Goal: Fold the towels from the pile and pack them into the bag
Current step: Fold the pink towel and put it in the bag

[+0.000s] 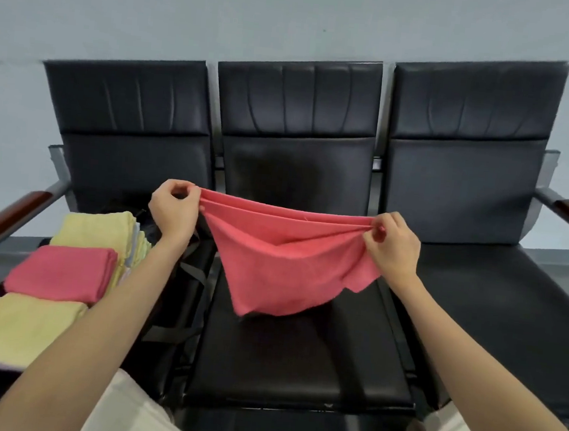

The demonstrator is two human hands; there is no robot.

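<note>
A person stands at a row of three black padded seats (pixel 278 345) against a pale wall, holding a pink towel (pixel 286 260) up over the middle seat. The left hand (pixel 174 205) pinches one top corner between thumb and fingers, and the right hand (pixel 391 242) pinches the other, its fingers gathered tight on the bunched edge. The cloth looks doubled over, with two layers showing along the top, and it sags in the middle; its lowest point hangs just above the seat cushion, perhaps brushing it, though from here that is hard to tell.

On the left seat lie folded towels: a pink folded towel (pixel 61 271) on top, a yellow one (pixel 19 326) nearer the person, and a yellow stack (pixel 99 230) behind with pale edges showing at its side. Between those and the held towel sits a dark bag (pixel 179 295) with grey straps, partly hidden by the left forearm. Wooden armrests (pixel 4 221) cap each end of the row.
</note>
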